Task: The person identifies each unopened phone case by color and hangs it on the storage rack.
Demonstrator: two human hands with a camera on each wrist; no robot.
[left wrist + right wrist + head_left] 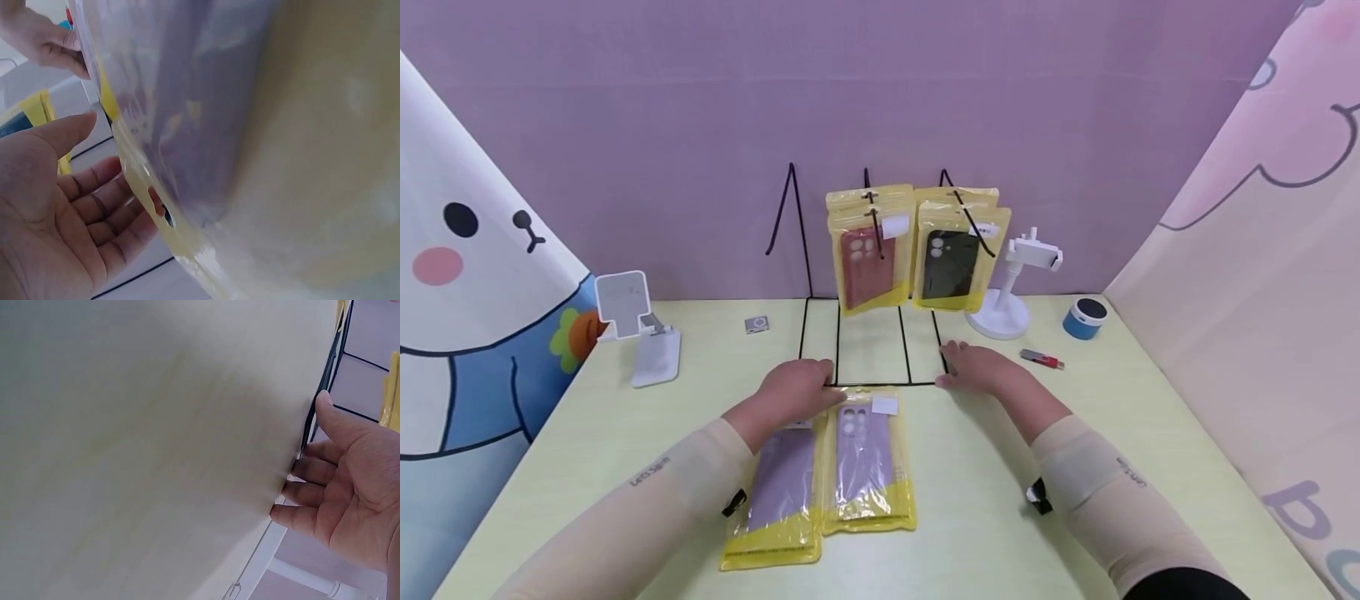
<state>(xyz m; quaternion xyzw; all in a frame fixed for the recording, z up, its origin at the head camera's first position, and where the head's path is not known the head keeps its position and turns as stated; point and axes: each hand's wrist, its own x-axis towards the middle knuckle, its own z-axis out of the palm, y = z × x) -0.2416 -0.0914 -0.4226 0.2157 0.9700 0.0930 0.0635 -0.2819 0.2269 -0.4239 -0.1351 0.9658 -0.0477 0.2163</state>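
A black wire rack (870, 384) stands on the table with its base frame flat. My left hand (793, 389) rests by the front left of the base, above the tops of two yellow-edged pouches. One pouch (868, 462) and the other pouch (782, 483) each hold a purple phone case. In the left wrist view that hand (81, 206) has relaxed, gently bent fingers beside a pouch's hang hole. My right hand (977, 367) touches the front right corner of the base. The right wrist view shows this hand (356, 481) with fingertips on the table and its thumb at the black wire.
On the rack's hooks hang pouches with a red phone case (868, 267) and a black phone case (951, 267), others behind. A white phone stand (655, 358), small grey square (757, 324), white holder (1000, 315), blue speaker (1083, 319) and red USB stick (1041, 359) surround it.
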